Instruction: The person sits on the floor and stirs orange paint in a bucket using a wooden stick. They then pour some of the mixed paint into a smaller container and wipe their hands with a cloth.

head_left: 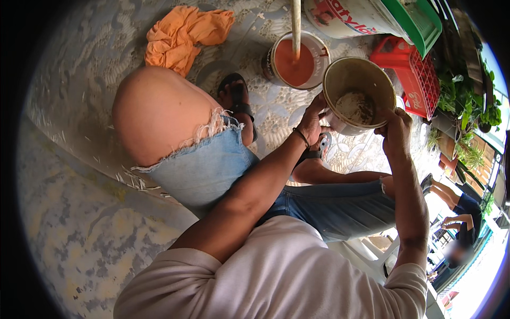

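Between my two hands is a dirty, light-coloured plastic bucket (366,74), tipped so that I look down into it. Grey-brown residue coats its inner wall, and a paler patch marks the bottom. My left hand (313,118) grips the bucket's left side, with a dark band around that wrist. Closed on the right side of the rim is my right hand (396,130). Just beyond, on the floor, stands a second bucket (320,49) of orange-red paint (289,65). A pale stick (296,24) stands in the paint.
A large white tub (345,18) with a green lid (417,24) stands at the back. Right of it sits a red plastic crate (409,74), near potted plants (467,109). An orange cloth (183,34) lies on the patterned floor. Another person (465,223) is at far right.
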Demonstrator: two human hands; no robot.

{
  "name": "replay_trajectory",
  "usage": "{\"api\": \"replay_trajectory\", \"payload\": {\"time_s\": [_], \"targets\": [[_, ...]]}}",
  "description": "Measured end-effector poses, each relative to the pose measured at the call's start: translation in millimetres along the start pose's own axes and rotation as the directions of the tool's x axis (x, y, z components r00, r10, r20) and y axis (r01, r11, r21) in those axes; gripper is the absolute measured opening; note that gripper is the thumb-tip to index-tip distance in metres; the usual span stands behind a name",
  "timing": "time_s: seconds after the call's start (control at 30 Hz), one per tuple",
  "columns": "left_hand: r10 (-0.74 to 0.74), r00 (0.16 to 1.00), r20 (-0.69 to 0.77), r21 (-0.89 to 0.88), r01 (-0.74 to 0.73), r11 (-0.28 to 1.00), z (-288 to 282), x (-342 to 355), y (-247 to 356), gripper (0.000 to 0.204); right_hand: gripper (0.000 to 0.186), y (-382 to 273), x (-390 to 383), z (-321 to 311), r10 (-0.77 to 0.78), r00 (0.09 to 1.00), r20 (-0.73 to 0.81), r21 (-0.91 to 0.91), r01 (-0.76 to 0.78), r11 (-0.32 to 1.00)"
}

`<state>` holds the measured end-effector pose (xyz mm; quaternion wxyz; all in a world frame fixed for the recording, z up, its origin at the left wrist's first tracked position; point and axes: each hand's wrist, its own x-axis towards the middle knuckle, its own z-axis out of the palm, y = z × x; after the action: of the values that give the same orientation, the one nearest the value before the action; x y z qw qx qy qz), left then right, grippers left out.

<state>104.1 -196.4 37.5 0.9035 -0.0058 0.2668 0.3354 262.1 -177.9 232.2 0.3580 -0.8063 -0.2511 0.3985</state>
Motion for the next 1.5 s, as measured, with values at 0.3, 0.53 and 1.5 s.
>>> {"api": "replay_trajectory", "payload": {"time_s": [0.3, 0.53, 1.5], "targets": [[-0.039, 0.999, 0.019, -0.094, 0.041, 0.995, -12, 7, -12, 0.096, 0.021, -2, 6, 5, -0.018, 1.0, -0.017, -0.122, 0.016, 0.992], [-0.056, 0.998, 0.039, -0.104, 0.06, 0.993, -13, 8, -17, 0.1, 0.022, -2, 6, 7, -0.021, 1.0, -0.022, -0.157, 0.017, 0.987], [-0.083, 0.995, 0.048, -0.152, 0.089, 0.984, -12, 4, -25, 0.089, 0.029, -11, 0, 17, -0.146, 0.989, -0.021, -0.281, 0.134, 0.95]]}}
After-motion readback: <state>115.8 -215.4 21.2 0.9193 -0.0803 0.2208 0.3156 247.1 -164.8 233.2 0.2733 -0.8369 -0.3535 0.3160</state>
